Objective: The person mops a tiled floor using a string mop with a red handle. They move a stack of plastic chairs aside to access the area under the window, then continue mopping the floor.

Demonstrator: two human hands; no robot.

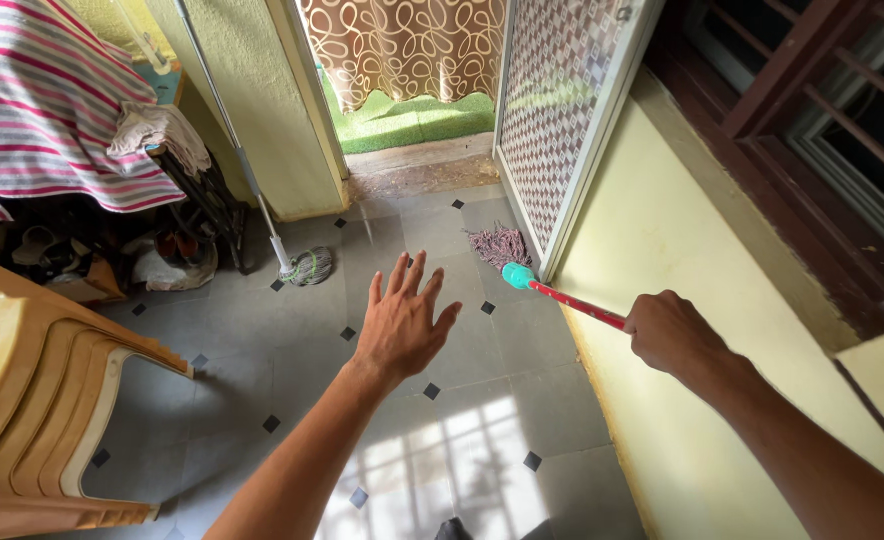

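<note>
While my right hand [670,332] is clenched on the red mop handle [577,304], its stringy head [500,244] on the tiled floor [482,400] by the door, I'd keep my splayed, unladen left hand [400,318] clear and push steadily.

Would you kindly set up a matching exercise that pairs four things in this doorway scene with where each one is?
Things:
1. Mop with the red handle
2. Mop with the metal handle
3. Plastic chairs
4. Left hand

Places:
A. Stacked at the left edge of the view
B. Open above the tiled floor, holding nothing
C. Gripped in the right hand, head by the door
D. Leaning against the wall left of the doorway

Pairs: 1-C, 2-D, 3-A, 4-B
</note>
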